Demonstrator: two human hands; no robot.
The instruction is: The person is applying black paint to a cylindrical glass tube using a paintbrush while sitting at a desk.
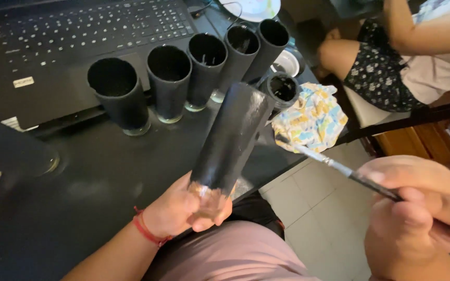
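Note:
My left hand [183,211] grips the clear base of a tall glass [233,135] whose sides are painted black; the glass is tilted away from me, mouth toward the table's far edge. My right hand [417,218] holds a thin paintbrush [334,164] with a metal ferrule, its tip close to the right side of the glass. A small open pot of black paint [283,88] sits just beyond the glass. A red string bracelet is on my left wrist.
Several black-painted glasses [170,80] stand in a row on the dark table [89,182] in front of a black laptop [69,36]. A patterned cloth [313,119] lies at the table's right edge. Another person sits at the upper right [391,57]. Tiled floor lies below.

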